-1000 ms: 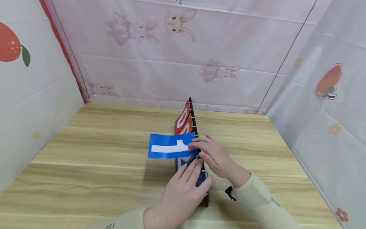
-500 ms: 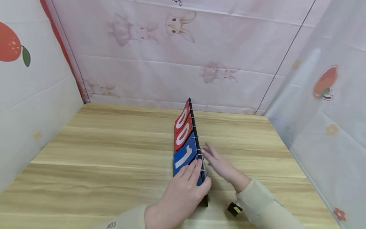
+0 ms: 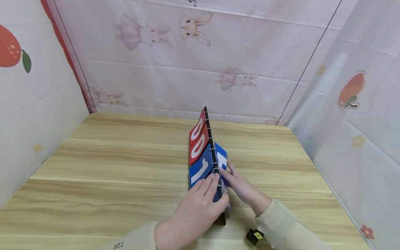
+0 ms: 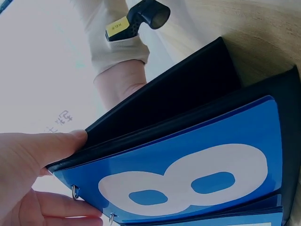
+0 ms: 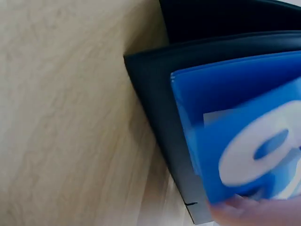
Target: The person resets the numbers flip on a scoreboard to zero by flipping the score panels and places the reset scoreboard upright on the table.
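Note:
A black flip scoreboard [image 3: 224, 218] stands like a tent, its number cards hung on metal rings along the top. On its left face are red cards [image 3: 197, 133] with white zeros and a blue card [image 3: 199, 172] with a white 1. My left hand [image 3: 195, 211] grips the near part of the top edge, thumb across from the fingers; a blue card with an 8 [image 4: 263, 122] shows below it. On the right face, my right hand [image 3: 245, 189] pinches a raised blue card [image 5: 209, 160] with a round white numeral, blurred, apart from those behind it.
The scoreboard stands on a wood-grain table [image 3: 125, 173]. A small black device with a yellow label [image 3: 255, 236] is by the right sleeve. Printed cloth walls [image 3: 156, 80] enclose the table at the back and sides.
The card with the 1 has dropped from sticking out to lying on the left face. My right hand has moved from the top edge down to the right face, where blue cards now tilt out.

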Motion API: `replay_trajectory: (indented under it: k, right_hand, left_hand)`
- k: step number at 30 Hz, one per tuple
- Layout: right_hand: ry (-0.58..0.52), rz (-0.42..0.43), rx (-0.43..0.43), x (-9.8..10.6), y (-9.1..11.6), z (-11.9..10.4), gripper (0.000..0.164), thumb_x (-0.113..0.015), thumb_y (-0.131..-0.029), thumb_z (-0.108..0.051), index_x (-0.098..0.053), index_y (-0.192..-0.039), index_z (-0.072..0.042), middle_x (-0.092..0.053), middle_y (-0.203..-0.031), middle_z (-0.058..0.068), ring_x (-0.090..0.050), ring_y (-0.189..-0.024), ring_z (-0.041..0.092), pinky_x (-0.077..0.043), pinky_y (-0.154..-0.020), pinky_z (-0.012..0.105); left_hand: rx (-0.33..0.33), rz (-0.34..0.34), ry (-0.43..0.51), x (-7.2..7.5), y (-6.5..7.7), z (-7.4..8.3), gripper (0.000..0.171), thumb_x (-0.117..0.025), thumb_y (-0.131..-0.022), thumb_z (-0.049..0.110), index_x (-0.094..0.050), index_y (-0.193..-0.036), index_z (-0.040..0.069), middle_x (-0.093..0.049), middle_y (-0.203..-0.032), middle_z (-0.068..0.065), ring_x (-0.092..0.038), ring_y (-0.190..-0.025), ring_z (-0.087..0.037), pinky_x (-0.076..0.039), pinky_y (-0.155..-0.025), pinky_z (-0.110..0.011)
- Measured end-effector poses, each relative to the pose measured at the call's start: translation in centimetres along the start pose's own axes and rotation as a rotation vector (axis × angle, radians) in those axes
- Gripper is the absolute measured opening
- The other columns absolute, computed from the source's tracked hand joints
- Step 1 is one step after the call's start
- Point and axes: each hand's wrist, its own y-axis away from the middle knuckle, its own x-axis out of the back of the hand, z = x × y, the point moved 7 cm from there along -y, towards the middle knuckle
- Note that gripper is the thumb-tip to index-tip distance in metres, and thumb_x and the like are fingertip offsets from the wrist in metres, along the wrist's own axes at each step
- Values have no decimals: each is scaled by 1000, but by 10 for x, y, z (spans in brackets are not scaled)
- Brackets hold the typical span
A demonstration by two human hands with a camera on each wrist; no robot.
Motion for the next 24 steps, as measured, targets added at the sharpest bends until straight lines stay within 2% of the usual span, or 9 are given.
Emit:
replay_trajectory:
  k: [3,7,10,12,14,16,19,21,24]
  right_hand:
    - [-190,83,18,11,1,-8,65,-46,-98,-23,-7,-145,-1,-46,-130,24,-52,-111,25,-42,-98,38]
    - [-492,76,107,19,5,-29,52,-41,-99,-12,-15,-143,1,-49,-119,10,-56,-98,12,-49,-84,21]
    - [-591,26,180,18,8,-47,51,-38,-100,-13,-14,-142,0,-47,-123,8,-56,-104,11,-49,-87,20]
    - [-579,17,227,15,9,-56,53,-40,-99,-15,-12,-143,-2,-42,-130,11,-52,-113,16,-45,-94,24]
    - [-493,31,283,11,9,-64,54,-41,-99,-15,-14,-143,-4,-36,-136,16,-46,-120,22,-39,-102,32]
    - [-302,78,343,8,10,-69,53,-43,-99,-17,-17,-144,-8,-32,-139,19,-43,-122,27,-34,-105,42]
    - [66,150,454,2,12,-76,55,-46,-98,-14,-19,-146,-13,-29,-143,23,-41,-122,35,-35,-101,54]
    - [278,204,523,-1,14,-79,58,-49,-96,-11,-19,-146,-16,-29,-145,23,-42,-121,38,-39,-96,58]
    - [447,240,610,-6,17,-83,62,-52,-94,-8,-19,-147,-14,-30,-145,23,-41,-121,41,-41,-91,60]
  left_hand:
    - [3,-39,21,-1,0,0,12,-57,-88,11,-62,-98,14,-62,-116,-22,-57,-108,-30,-54,-84,-39]
    - [20,-64,50,-2,0,-1,11,-61,-87,12,-62,-98,15,-61,-117,-21,-57,-108,-30,-54,-84,-40]
    - [22,-79,50,-3,0,-2,13,-64,-86,14,-62,-98,16,-61,-117,-21,-57,-108,-30,-54,-84,-40]
    - [22,-86,48,-3,1,-2,15,-66,-84,15,-62,-99,16,-61,-118,-21,-57,-108,-31,-54,-84,-40]
    - [20,-79,46,-3,1,-2,15,-67,-84,15,-62,-99,16,-62,-117,-21,-58,-107,-31,-54,-84,-40]
    - [10,-55,35,-2,0,-1,14,-66,-84,15,-63,-98,15,-63,-115,-21,-59,-105,-31,-54,-83,-40]
    - [-1,-23,35,0,0,-1,9,-60,-88,12,-62,-96,14,-63,-112,-21,-60,-103,-31,-55,-82,-39]
    - [-15,1,17,1,0,-1,9,-54,-91,11,-62,-96,14,-64,-111,-21,-60,-101,-31,-55,-80,-39]
    - [-19,12,4,1,0,-2,13,-49,-94,10,-61,-95,13,-64,-110,-21,-60,-101,-31,-56,-79,-38]
